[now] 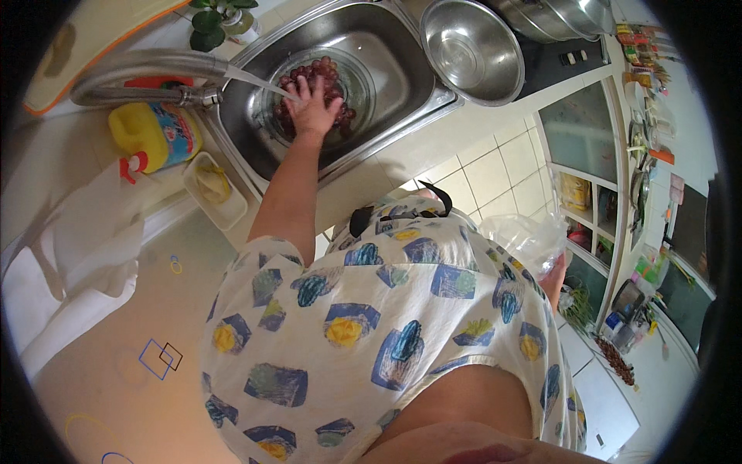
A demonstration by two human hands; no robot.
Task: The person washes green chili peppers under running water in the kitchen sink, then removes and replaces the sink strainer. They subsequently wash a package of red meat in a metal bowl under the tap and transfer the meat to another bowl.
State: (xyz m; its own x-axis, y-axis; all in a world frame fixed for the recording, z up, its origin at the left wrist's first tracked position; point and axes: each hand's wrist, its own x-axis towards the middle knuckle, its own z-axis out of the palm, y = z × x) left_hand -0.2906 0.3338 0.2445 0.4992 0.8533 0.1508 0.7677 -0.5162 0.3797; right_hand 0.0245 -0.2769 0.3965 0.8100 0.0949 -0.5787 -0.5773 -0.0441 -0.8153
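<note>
My left hand [313, 113] lies palm down, fingers spread, on a bunch of red grapes [322, 68] inside a clear round bowl [366, 93]. The bowl stands in the stainless steel sink [400, 75]. From the faucet spout [174, 61], a stream of water [261, 83] runs down onto the back of that hand. Out at my right side, my right hand [555, 279] holds a clear plastic bag [524, 238]; its fingers are mostly hidden behind the bag and my body.
A steel basin [472, 52] rests right of the sink, near a steel pot [556, 17]. Left of the faucet are a yellow detergent jug [136, 130] and a white tray [229, 211] holding a yellow cloth-like item. A potted plant [207, 29] stands behind the sink.
</note>
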